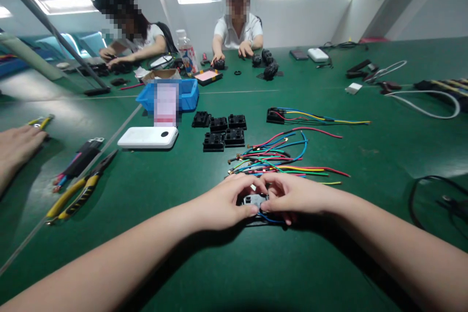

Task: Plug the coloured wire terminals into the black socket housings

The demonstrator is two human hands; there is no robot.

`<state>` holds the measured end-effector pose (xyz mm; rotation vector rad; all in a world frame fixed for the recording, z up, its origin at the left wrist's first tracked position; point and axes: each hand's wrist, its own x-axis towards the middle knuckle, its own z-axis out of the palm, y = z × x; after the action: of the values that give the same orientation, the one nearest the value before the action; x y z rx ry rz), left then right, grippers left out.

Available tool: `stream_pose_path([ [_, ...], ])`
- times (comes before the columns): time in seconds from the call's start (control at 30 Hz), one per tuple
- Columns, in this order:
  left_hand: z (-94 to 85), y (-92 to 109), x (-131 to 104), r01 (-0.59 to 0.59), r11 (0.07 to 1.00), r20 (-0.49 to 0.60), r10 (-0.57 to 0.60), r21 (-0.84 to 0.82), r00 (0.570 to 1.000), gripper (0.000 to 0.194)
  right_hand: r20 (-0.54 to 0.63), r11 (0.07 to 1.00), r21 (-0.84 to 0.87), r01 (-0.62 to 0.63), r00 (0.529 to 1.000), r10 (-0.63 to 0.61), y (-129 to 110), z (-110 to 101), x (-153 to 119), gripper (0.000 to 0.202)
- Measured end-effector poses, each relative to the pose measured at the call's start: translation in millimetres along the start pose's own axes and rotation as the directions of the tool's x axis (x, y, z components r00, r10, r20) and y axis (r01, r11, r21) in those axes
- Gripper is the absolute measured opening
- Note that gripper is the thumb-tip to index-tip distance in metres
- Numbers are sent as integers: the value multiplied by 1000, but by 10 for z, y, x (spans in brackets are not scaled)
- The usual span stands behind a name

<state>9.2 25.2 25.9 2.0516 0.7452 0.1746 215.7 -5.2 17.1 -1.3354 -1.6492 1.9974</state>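
Both hands are together at the near middle of the green table [175, 263], the left hand [223, 202] pinching one side of a small black plastic housing [255, 200] and the right hand [292, 195] gripping the other, thumbs and fingers pressed onto it! A blue wire [270, 219] curves out just below the fingers, and how it sits inside is hidden. Right beyond the knuckles, loose terminal wires [285, 157] fan out in red, blue, green and yellow. Farther out, five more housings [234, 137] sit grouped, their small slotted compartments facing up, and to their right a wired housing [275, 116] has blue, yellow and red leads running rightward from it. Over to the left, the blue plastic bin [190, 95] stands behind a white power bank [148, 138], a blurred pinkish panel covering much of its front; its contents can't be made out. Behind it stands a labelled plastic bottle [188, 53], beside a shallow pink-faced tray [208, 76] with dark edges.
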Motion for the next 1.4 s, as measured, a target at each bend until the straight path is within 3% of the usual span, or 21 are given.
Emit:
stream_pose_path([
  [0.37,6,82,-15,-6,999,11,6,42,1000,30,-29,1000,0,-3,1000,3,26,-8,-10,35],
  [0.53,34,94,-15,77,996,-34,-79,-33,996,32,-36,998,-1,-59,998,59,-3,1,-11,36],
  [0.7,-28,78,-13,147,984,7,-147,-101,989,29,-39,997,12,-82,996,82,-12,2,-14,34],
  [0.97,-70,-4,-42,139,990,-12,-139,-30,990,29,-35,993,-40,-110,993,109,-37,13,0,31],
  [1.23,-69,53,-55,73,994,28,-75,80,997,28,-6,993,-42,-115,993,114,-87,-4,2,32],
  [1.4,-60,68,-107,72,988,-7,-71,136,997,30,-12,991,-16,-134,991,134,-81,-1,16,32],
])
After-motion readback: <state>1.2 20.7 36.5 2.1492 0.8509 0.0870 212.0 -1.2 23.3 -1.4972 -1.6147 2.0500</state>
